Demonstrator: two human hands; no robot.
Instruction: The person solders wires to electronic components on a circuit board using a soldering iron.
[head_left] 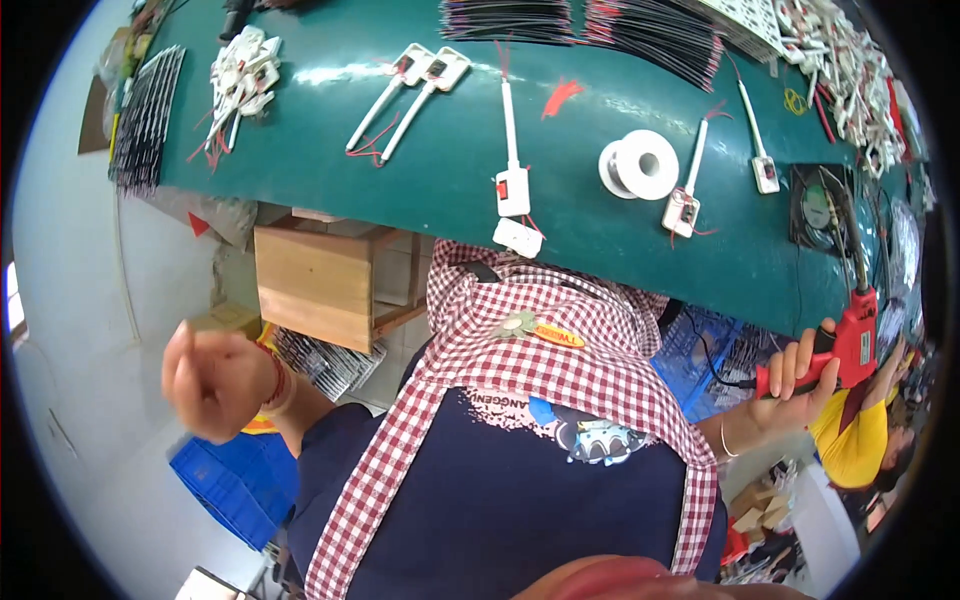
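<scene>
My right hand (800, 375) is wrapped round the handle of a red soldering gun (858, 340), held off the table's right edge with its metal tip pointing up the table. My left hand (220, 382) is raised at the left, away from the table, its fingers curled closed and nothing visible in them. On the table in front of me lies a white switch housing (513, 190) with a red rocker and a long white tube. Beside it, at the edge, is a white cover piece (517, 238) with red wires. A white spool of solder wire (640, 165) stands to the right.
More white switch housings (680, 212) lie on the green table (420, 190). White parts are heaped at the far left (243, 75) and far right (850, 80). Black wire bundles (505, 20) line the back. A wooden stool (312, 285) stands below; a co-worker in yellow (850, 440) is at right.
</scene>
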